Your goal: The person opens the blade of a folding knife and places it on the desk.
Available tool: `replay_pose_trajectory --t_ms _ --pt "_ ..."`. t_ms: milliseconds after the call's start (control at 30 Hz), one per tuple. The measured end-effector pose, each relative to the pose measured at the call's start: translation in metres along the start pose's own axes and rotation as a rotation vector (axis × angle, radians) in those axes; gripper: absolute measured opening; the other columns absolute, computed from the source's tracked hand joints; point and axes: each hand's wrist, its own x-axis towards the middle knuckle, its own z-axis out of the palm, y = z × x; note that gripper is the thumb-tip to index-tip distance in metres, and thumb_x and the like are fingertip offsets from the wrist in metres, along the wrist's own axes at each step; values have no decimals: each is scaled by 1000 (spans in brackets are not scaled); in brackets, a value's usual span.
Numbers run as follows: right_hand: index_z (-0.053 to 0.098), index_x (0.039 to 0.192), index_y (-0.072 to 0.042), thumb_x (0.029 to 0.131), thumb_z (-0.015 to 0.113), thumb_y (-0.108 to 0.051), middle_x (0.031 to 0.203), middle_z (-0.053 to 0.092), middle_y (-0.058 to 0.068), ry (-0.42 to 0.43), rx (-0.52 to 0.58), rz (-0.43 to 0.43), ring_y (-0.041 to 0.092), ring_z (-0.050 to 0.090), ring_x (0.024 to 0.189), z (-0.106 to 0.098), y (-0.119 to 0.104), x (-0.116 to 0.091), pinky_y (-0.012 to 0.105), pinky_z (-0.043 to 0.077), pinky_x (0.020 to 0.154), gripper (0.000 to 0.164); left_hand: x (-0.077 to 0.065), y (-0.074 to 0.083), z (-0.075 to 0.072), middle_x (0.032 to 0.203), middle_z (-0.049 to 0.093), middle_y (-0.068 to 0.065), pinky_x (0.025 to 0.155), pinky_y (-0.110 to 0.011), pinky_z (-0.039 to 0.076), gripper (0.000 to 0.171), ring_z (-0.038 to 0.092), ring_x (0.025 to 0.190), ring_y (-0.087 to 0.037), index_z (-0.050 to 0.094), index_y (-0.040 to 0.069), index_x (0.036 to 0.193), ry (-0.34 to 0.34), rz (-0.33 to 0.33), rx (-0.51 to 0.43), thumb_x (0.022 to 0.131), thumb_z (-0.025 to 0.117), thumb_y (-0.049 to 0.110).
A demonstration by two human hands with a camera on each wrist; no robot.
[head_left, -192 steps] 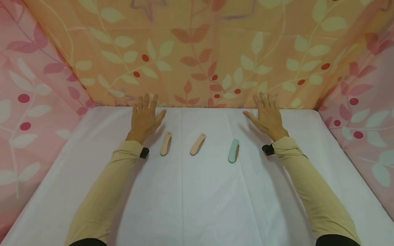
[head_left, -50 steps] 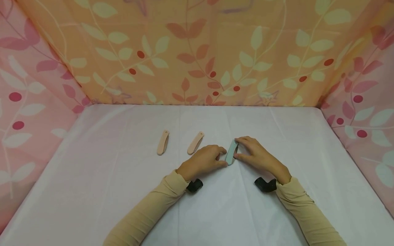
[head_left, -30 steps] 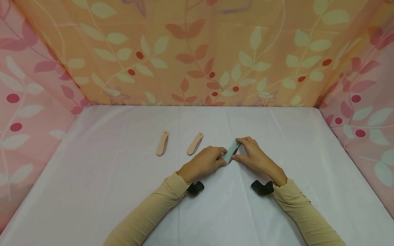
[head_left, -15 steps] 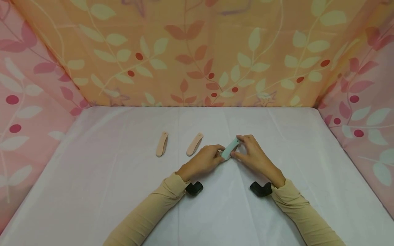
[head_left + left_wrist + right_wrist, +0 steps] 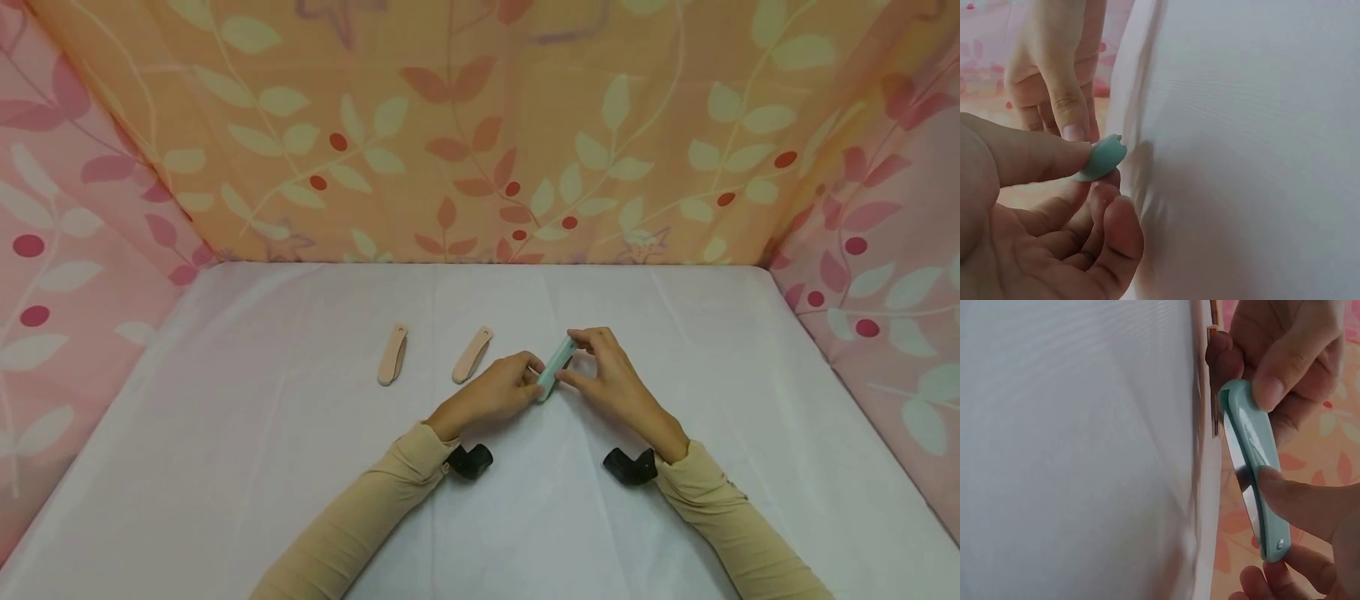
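Observation:
A mint-green folding knife (image 5: pixel 556 367) is held between both hands above the white cloth. My left hand (image 5: pixel 491 390) pinches its lower, rounded end between thumb and fingers. The right hand (image 5: pixel 618 392) grips the upper, riveted end, its thumb lying on the handle's side. In the right wrist view, the shiny blade (image 5: pixel 1250 503) lies folded along the handle (image 5: pixel 1261 444), its edge showing out of the slot. Only one end of the green handle (image 5: pixel 1105 157) shows in the left wrist view, past the left thumb.
Two more folding knives, both beige, lie on the cloth: one (image 5: pixel 472 356) just beyond the left hand, the other (image 5: pixel 392 355) farther left. White cloth (image 5: pixel 225 433) covers the table. Patterned orange (image 5: pixel 480 125) and pink fabric walls enclose its back and sides.
Both hands have come from lying spread at the far edge to holding the green knife, which was on the cloth. Lately the knife has shifted slightly left and turned onto its narrow side.

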Motion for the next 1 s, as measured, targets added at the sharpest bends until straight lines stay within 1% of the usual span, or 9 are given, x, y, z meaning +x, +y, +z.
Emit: replay_pose_trajectory --t_ms 100,233,367,567,767,900,1000 --pt "51 126 12 79 80 2 120 52 28 24 9 -28 39 58 108 1 0 0 53 48 96 56 -1 0 -1 101 67 -8 74 -24 46 28 58 84 -13 56 2 125 4 -11 -16 99 58 12" --pt "51 126 11 80 78 3 119 52 27 33 39 -24 38 59 106 0 -1 1 53 50 94 54 -2 -1 -3 105 67 -9 74 -24 45 28 58 86 -14 56 1 125 8 8 -24 100 53 14" --pt "51 128 9 84 76 1 120 51 24 23 92 16 38 60 106 -3 -3 2 55 50 94 51 -2 -3 -4 108 68 -11 76 -24 45 26 59 89 -14 55 1 124 13 37 -32 102 50 15" --pt "51 129 7 86 75 -2 122 50 23 10 156 68 38 60 109 -7 -3 4 54 50 95 50 -2 -3 -6 106 68 -10 77 -23 46 24 59 89 -14 57 1 121 30 60 -27 102 52 14" --pt "49 131 6 87 74 -5 127 50 22 -6 190 94 36 62 110 -10 -5 4 51 51 94 52 -3 -1 -10 106 68 -10 76 -23 47 24 60 90 -14 58 1 121 42 60 -29 101 54 14" --pt "47 134 5 90 72 -7 129 54 21 -26 216 123 36 63 110 -13 -6 4 50 51 96 52 -5 1 -12 105 67 -11 75 -22 47 25 60 89 -15 59 1 121 55 65 -51 101 54 14" --pt "46 136 3 92 71 -10 128 58 20 -44 237 161 34 65 108 -16 -7 3 43 53 94 52 -5 2 -14 105 67 -11 74 -22 47 26 60 88 -15 58 0 122 66 72 -66 100 54 14"
